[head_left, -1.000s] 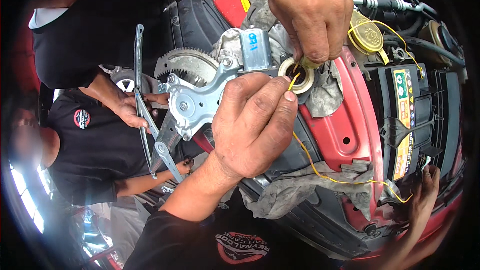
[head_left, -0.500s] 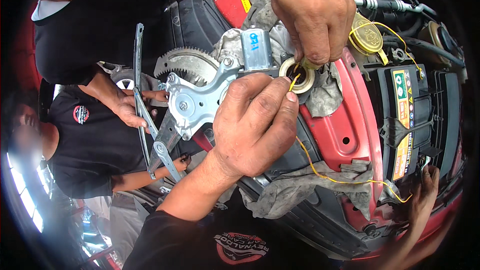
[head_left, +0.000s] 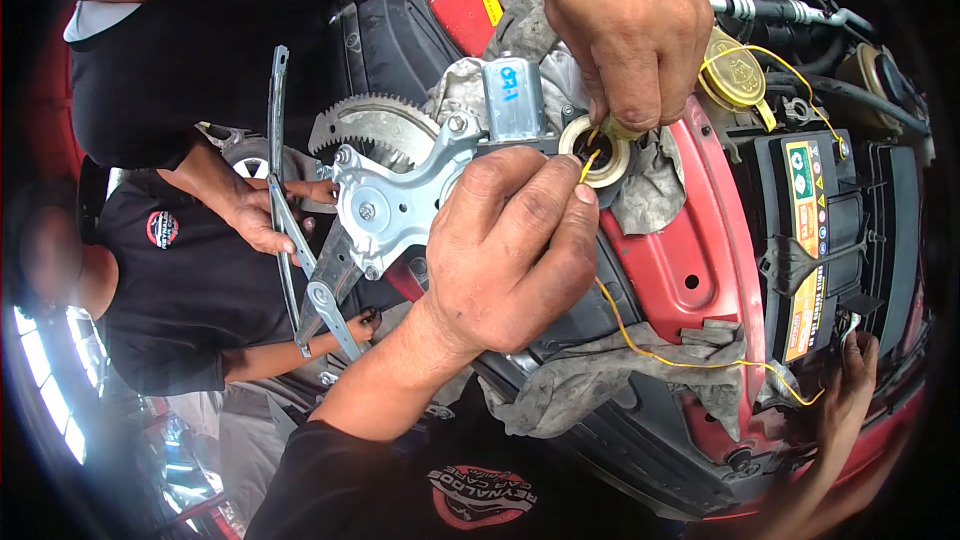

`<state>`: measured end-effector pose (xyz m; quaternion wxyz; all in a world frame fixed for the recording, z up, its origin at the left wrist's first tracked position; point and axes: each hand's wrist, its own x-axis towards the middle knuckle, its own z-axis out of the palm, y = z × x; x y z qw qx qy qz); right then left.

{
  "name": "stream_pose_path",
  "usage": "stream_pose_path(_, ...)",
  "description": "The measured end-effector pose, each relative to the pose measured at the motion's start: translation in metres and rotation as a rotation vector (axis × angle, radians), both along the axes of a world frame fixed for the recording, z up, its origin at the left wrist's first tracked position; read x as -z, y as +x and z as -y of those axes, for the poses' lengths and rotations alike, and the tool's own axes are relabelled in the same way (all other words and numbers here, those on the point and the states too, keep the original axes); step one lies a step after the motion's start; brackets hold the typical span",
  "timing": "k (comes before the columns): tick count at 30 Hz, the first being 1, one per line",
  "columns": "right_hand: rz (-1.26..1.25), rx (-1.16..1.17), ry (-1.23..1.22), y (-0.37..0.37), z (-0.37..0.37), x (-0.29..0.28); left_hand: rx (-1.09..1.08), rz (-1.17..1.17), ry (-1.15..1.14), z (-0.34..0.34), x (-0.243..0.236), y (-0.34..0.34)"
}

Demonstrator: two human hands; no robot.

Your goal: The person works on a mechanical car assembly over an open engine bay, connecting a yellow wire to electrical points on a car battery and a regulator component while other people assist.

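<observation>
My left hand (head_left: 510, 250) pinches a thin yellow wire (head_left: 650, 352) between thumb and fingers, its tip at the cream-rimmed round opening (head_left: 615, 162) of a motor. This silver motor (head_left: 513, 100) is attached to a metal window regulator (head_left: 395, 202) with a toothed sector. From the top edge, a co-worker's hand (head_left: 635, 40) closes on a second yellow wire (head_left: 775, 53) at the same opening. My right hand (head_left: 852, 375), dim at the lower right, is closed on a small silver metal piece (head_left: 849, 325) beside the black car battery (head_left: 835, 240). The first wire's lower end passes near it.
Two people in dark shirts stand at the left, and one hand (head_left: 255, 220) holds a regulator arm. Grey rags (head_left: 600, 380) lie on the red car body (head_left: 690, 250). A yellow filler cap (head_left: 735, 75) and hoses sit beyond the battery.
</observation>
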<state>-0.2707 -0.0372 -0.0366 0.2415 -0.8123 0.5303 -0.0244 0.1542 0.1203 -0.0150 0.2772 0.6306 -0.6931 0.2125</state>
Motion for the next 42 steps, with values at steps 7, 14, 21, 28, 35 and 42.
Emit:
stream_pose_path(7, -0.004, 0.024, 0.013, -0.001, 0.0, -0.002, 0.009, -0.015, 0.03, 0.001, 0.0, 0.002)
stream_pose_path(14, -0.053, -0.026, -0.036, 0.0, -0.001, -0.002, 0.022, 0.017, 0.027, 0.002, -0.002, 0.002)
stream_pose_path(21, -0.038, -0.012, -0.004, -0.002, -0.001, -0.003, 0.05, 0.019, 0.081, 0.001, -0.005, 0.001)
stream_pose_path(28, 0.005, 0.055, 0.052, 0.0, -0.001, -0.002, 0.131, 0.114, -0.063, 0.014, -0.006, 0.01)
stream_pose_path(35, -0.004, -0.005, -0.012, -0.003, -0.002, -0.002, 0.133, 0.133, -0.03, 0.012, -0.004, 0.011)
stream_pose_path(42, 0.014, 0.009, -0.016, -0.003, -0.002, 0.0, 0.138, 0.139, 0.01, 0.011, -0.008, 0.01)
